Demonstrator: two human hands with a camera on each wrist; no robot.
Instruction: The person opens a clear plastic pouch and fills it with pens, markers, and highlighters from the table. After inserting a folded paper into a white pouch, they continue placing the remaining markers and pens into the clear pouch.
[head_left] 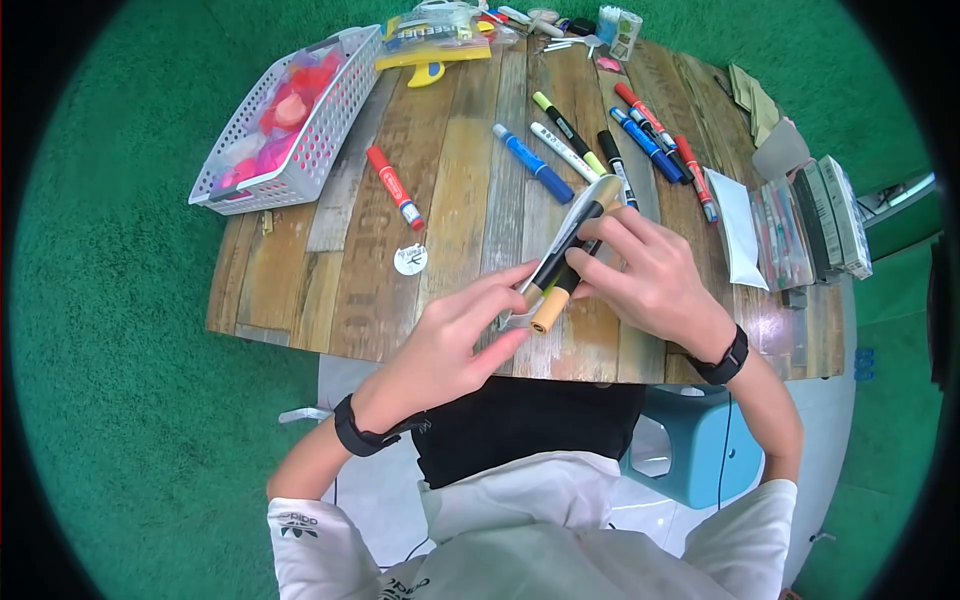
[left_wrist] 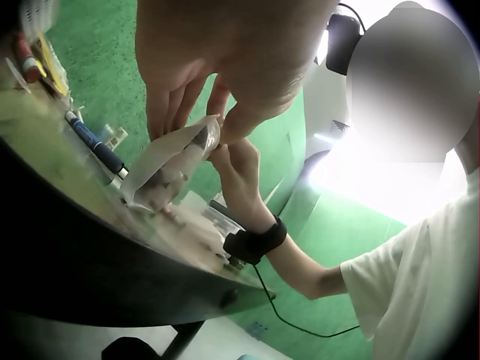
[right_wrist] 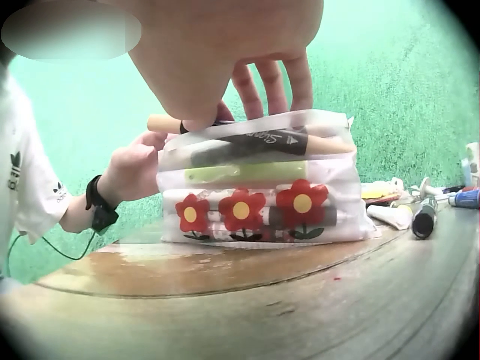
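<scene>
A translucent pouch with red flowers [right_wrist: 240, 214] stands upright on the table, several markers inside. In the head view, the left hand [head_left: 465, 335] grips the pouch's near end between thumb and fingers; the left wrist view shows this hand [left_wrist: 225, 67] at the pouch [left_wrist: 161, 169]. Over the pouch opening, the right hand [head_left: 650, 285] pinches a black marker with a light orange end [head_left: 545, 314]. A second dark marker [head_left: 553, 262] lies beside it at the opening. From the right wrist, the right hand [right_wrist: 232, 60] is above the pouch, its fingertips partly hidden behind the rim.
Several loose markers, including a blue one [head_left: 532, 163], lie beyond the hands. A red marker [head_left: 395, 188] and round white sticker [head_left: 410, 259] are left. A white basket [head_left: 330, 150] stands far left; a white pouch [head_left: 735, 230] and cases [head_left: 830, 220] are right.
</scene>
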